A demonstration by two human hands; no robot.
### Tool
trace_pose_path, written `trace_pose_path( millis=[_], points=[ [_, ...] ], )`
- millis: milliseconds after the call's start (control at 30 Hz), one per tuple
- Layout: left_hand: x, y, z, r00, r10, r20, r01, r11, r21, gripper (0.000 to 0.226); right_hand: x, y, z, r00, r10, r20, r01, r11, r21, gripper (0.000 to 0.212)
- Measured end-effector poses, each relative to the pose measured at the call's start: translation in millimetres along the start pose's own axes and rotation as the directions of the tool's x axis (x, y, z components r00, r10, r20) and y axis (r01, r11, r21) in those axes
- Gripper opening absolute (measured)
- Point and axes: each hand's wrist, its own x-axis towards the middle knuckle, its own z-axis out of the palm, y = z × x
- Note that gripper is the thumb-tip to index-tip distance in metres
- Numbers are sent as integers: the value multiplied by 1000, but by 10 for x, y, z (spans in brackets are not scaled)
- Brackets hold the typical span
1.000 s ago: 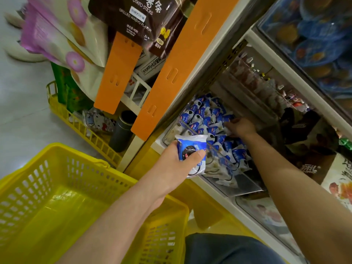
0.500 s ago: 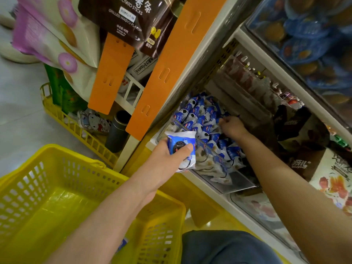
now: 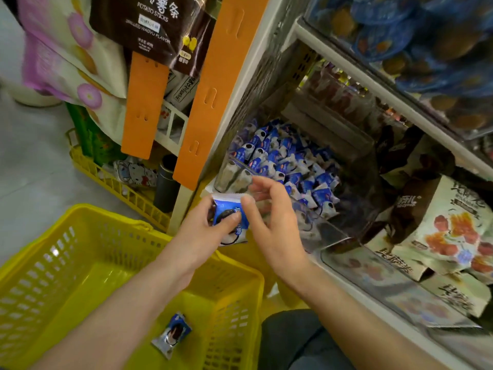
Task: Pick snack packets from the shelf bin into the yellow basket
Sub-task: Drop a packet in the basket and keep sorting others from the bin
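The left hand [image 3: 205, 231] grips a blue packet [image 3: 225, 205], fingers [image 3: 230, 218] curled round it, just in front of the bin [image 3: 330, 233] and above the far rim of the basket [image 3: 40, 279]. The right hand [image 3: 272, 222] sits beside it, its fingers spread and relaxed. Its thumb touches the packet's top edge, and I cannot see it holding anything. One packet [image 3: 172, 333] already lies on the basket floor.

The step in hand looks like the drop. To do it well, the left hand should come back over the open middle of the basket, not the rim, and let go low so the packet does not bounce out. The right hand is free to reach into the bin and pinch one packet by its crimped end, without dragging its neighbours over the clear front wall.
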Motion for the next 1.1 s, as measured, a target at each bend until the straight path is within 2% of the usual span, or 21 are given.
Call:
trace_pose_path(
  millis=[100, 167, 233, 300, 367, 433, 500, 600, 667, 733, 800, 867, 933, 1000, 1033, 1100],
  points=[
    [-42, -26, -37, 1000, 18, -25, -17, 999, 39, 18, -20, 36, 78, 993, 103, 49, -106, 993, 58, 21],
    [-55, -40, -60, 999, 8, -41, -6, 999, 48, 17, -10, 52, 117, 974, 175, 141, -203, 954, 221, 10],
    [-66, -67, -81, 998, -22, -65, 25, 999, 44, 17, -2, 44, 157, 950, 225, 218, -297, 871, 392, 13],
    [-72, -92, -93, 993, -39, -108, 43, 998, 35, 18, 3, 28, 191, 936, 236, 261, -333, 836, 437, 17],
    [-72, -107, -113, 983, -28, -179, 38, 998, 51, 13, -17, 24, 220, 934, 206, 293, -317, 857, 407, 16],
    [-67, -139, -138, 970, 13, -241, 10, 996, 91, 12, -52, 28, 243, 955, 131, 264, -214, 926, 312, 15],
    [-63, -169, -167, 966, 36, -257, -16, 997, 79, 14, -80, 26, 249, 982, -47, 184, 29, 995, 99, 13],
    [-86, -205, -213, 966, -11, -257, 14, 1000, 8, 17, -92, 13, 225, 932, -332, 147, 357, 914, -196, 15],
    [-115, -223, -243, 972, -68, -223, 54, 996, -68, 18, -105, 12, 207, 876, -451, 173, 483, 827, -289, 17],
    [-148, -224, -272, 980, -106, -170, 83, 987, -138, 17, -128, 10, 200, 851, -487, 198, 526, 794, -305, 16],
    [-168, -233, -303, 981, -139, -139, 125, 986, -108, 14, -147, -14, 195, 900, -390, 194, 429, 870, -241, 14],
    [-187, -244, -308, 978, -175, -118, 172, 985, -33, 22, -127, -14, 183, 966, -191, 173, 214, 969, -123, 12],
    [-202, -267, -285, 982, -142, -127, 139, 990, -34, 28, -61, 25, 173, 984, 48, 172, -50, 999, 6, 13],
    [-212, -266, -266, 980, -75, -185, 65, 996, -58, 28, 2, 68, 168, 937, 268, 225, -306, 939, 159, 15],
    [-208, -265, -276, 973, -46, -225, 32, 997, -64, 25, 23, 81, 162, 892, 342, 295, -414, 879, 235, 14],
    [-186, -257, -333, 951, -9, -309, -5, 999, -44, 19, 15, 71, 160, 799, 370, 473, -526, 812, 253, 13]
  ],
)
